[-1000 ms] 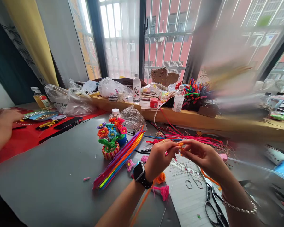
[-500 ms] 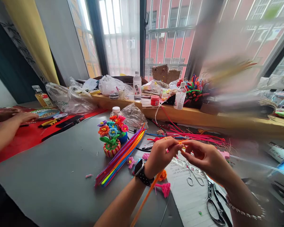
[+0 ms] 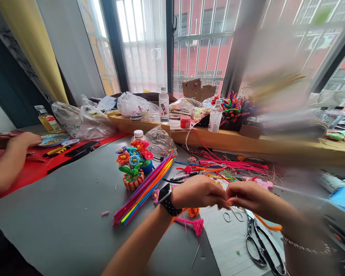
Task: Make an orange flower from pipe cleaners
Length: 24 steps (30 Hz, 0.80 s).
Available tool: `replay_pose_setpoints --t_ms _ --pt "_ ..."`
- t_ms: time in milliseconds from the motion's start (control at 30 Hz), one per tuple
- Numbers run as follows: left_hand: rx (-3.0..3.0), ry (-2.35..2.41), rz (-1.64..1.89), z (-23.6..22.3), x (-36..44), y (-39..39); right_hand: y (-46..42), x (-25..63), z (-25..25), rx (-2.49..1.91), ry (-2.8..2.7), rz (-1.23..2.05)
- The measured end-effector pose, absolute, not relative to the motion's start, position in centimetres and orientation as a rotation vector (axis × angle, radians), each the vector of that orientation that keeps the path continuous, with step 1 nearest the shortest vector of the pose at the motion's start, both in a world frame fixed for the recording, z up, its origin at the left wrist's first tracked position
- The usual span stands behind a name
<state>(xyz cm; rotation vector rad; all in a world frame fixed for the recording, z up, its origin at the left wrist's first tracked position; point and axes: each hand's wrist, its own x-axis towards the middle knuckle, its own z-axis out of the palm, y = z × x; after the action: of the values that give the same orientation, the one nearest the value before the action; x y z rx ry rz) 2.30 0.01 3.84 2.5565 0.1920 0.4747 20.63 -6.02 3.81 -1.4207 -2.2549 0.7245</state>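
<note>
Left hand (image 3: 201, 190) and right hand (image 3: 247, 194) meet above paper (image 3: 225, 245). Fingertips of both pinched together on an orange stem (image 3: 229, 203), mostly hidden between them. Left of these: striped pot (image 3: 133, 181) carrying fuzzy flowers (image 3: 134, 159); blue pot (image 3: 147, 168) just behind. Far left, on red cloth (image 3: 37, 168): blue dish (image 3: 52, 145), gold beads (image 3: 55, 141) inside. Amber liquid in the corner bottle (image 3: 48, 120). On the ledge (image 3: 218, 140): clear bottle (image 3: 163, 107); red jar (image 3: 185, 122), contents out of sight.

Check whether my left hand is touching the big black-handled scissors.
Apart. The head view shows white paper between your left hand and the black-handled scissors.
</note>
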Motion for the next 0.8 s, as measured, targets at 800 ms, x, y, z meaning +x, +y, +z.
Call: replay_pose_setpoints --t_ms 800 --pt "1.448 0.476 0.904 1.7 3.9 1.2 -5.3 18.0 4.3 -1.458 -1.801 0.072"
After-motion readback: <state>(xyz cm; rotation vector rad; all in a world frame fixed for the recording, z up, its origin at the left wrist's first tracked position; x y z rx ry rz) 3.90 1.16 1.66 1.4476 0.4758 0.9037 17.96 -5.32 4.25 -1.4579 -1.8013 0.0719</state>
